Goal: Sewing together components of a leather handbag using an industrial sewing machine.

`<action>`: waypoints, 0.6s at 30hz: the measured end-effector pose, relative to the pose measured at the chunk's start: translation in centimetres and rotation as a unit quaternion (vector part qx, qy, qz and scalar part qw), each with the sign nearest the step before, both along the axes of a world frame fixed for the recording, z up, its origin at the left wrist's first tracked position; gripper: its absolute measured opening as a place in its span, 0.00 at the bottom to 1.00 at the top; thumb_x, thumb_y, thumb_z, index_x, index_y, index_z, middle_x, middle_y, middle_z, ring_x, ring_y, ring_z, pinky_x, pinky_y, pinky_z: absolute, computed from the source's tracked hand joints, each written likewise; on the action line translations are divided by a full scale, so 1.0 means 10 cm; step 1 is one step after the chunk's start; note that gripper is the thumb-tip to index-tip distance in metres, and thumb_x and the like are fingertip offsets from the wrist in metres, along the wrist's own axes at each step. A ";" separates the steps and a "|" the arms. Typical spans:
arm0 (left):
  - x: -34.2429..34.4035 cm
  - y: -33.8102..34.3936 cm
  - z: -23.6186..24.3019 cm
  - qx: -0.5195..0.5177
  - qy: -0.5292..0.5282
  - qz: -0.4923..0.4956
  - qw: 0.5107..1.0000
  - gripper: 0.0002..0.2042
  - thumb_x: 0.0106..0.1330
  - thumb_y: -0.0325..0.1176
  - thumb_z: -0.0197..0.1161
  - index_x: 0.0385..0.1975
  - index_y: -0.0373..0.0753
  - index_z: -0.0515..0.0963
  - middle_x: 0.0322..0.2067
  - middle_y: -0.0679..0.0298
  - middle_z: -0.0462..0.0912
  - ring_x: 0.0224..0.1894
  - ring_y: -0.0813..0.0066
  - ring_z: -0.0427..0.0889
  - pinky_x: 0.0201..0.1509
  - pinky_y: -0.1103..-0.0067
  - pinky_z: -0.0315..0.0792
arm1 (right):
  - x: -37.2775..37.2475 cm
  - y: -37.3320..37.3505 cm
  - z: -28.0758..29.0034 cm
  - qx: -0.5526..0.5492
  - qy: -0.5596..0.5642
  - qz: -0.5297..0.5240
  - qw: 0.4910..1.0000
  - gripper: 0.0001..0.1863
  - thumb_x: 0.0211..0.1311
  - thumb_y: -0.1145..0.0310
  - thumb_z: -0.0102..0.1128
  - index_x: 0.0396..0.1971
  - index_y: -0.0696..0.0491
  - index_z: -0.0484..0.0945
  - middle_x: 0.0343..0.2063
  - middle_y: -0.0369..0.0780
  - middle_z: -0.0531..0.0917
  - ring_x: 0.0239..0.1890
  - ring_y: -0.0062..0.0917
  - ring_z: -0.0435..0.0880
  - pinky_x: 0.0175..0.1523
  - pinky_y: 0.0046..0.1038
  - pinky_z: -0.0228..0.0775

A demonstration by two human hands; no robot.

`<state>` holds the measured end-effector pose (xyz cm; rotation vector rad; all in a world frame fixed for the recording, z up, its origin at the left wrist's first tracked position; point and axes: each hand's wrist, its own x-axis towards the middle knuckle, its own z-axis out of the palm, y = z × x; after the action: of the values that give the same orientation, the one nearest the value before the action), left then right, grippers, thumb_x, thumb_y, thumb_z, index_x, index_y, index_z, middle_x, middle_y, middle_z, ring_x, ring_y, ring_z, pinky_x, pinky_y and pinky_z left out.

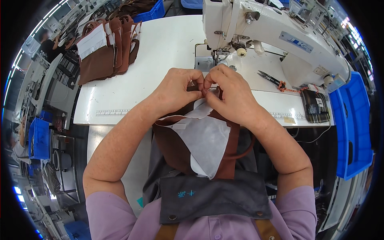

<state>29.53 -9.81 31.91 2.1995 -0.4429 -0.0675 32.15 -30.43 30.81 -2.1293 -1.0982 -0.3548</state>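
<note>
My left hand (176, 89) and my right hand (231, 93) meet at the table's front edge, just before the sewing machine's presser foot and needle (216, 59). Thumbs and fingers of both are pinched together on the upper edge of a brown bag panel (171, 145). The panel hangs from there over my lap, and a pale grey-white lining sheet (208, 140) lies folded out across it. A reddish-brown strap handle (245, 151) curves out on its right side. My fingers hide the exact spot they grip.
The white sewing machine (276, 30) spans the table's back right. Black thread snips (269, 77) and a dark checked pouch (314, 106) lie to the right. Several brown bag pieces (98, 64) are piled at the left. A blue bin (352, 132) stands off the right edge.
</note>
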 end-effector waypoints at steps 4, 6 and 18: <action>-0.12 0.01 0.01 0.017 -0.014 0.047 0.999 0.08 0.54 0.20 0.72 0.29 0.35 0.78 0.32 0.70 0.82 0.28 0.88 0.72 0.31 0.84 0.68 | 0.05 -0.03 -0.04 -0.018 0.106 0.041 0.993 0.08 0.61 0.65 0.65 0.32 0.54 0.80 0.33 0.42 0.81 0.38 0.42 0.83 0.45 0.42 0.74; -0.15 0.03 -0.01 0.016 -0.039 0.035 0.998 0.08 0.54 0.20 0.72 0.29 0.36 0.78 0.34 0.71 0.82 0.27 0.88 0.72 0.30 0.84 0.67 | 0.06 -0.05 -0.05 -0.050 0.118 0.050 0.990 0.08 0.63 0.67 0.64 0.35 0.56 0.82 0.32 0.43 0.83 0.36 0.39 0.83 0.42 0.38 0.74; -0.23 0.21 -0.15 -0.028 0.006 0.003 1.000 0.07 0.58 0.26 0.74 0.31 0.34 0.82 0.43 0.59 0.86 0.46 0.73 0.84 0.54 0.76 0.76 | 0.01 -0.06 0.03 -0.048 0.280 0.107 0.953 0.11 0.66 0.67 0.63 0.37 0.61 0.84 0.26 0.42 0.86 0.27 0.21 0.80 0.36 0.26 0.73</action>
<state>27.25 -7.69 30.45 2.1452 -0.4262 -0.0641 32.22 -31.02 31.15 -1.9817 -0.9984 0.3942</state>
